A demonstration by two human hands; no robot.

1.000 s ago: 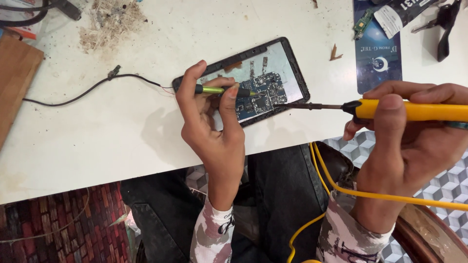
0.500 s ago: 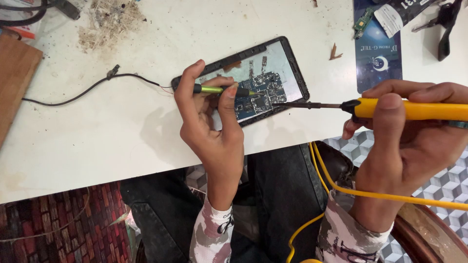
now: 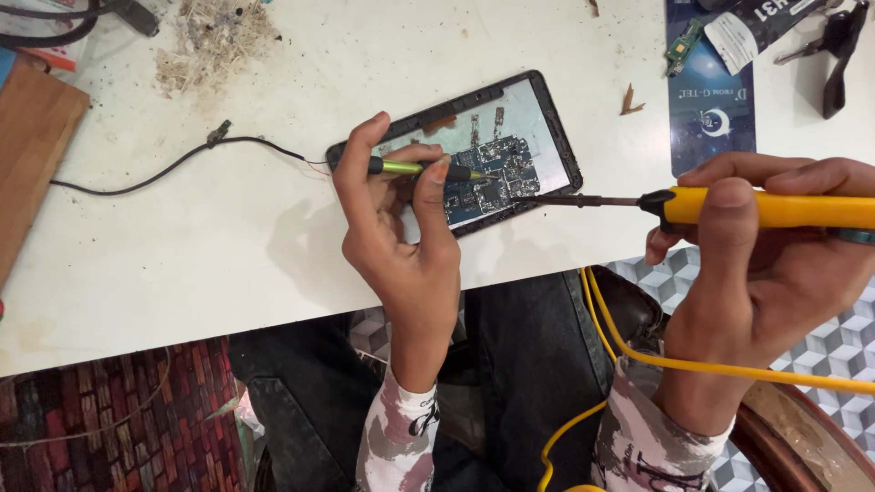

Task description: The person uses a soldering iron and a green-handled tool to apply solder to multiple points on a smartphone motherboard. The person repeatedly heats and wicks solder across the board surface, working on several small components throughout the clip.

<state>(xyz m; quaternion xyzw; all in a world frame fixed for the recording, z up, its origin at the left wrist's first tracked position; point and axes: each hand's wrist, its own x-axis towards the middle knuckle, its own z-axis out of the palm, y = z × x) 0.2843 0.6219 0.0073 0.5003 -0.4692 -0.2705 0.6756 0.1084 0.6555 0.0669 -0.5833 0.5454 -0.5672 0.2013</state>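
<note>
An opened phone (image 3: pixel 510 118) lies on the white table (image 3: pixel 164 264) with its blue circuit board (image 3: pixel 492 173) bare. My left hand (image 3: pixel 401 237) rests on the phone's left end and pinches green tweezers (image 3: pixel 410 168), whose tip points right onto the board. My right hand (image 3: pixel 756 273) grips a yellow soldering iron (image 3: pixel 775 210). The iron's dark metal tip (image 3: pixel 547 199) reaches left and touches the lower right edge of the board. The iron's yellow cord (image 3: pixel 638 351) trails down over my lap.
A thin black wire (image 3: pixel 164 169) runs leftward from the phone. A pile of pale debris (image 3: pixel 214 41) lies at the back left, a wooden block (image 3: pixel 32 137) at the left edge. A dark blue packet (image 3: pixel 711 100) and black pliers (image 3: pixel 834 46) sit at the back right.
</note>
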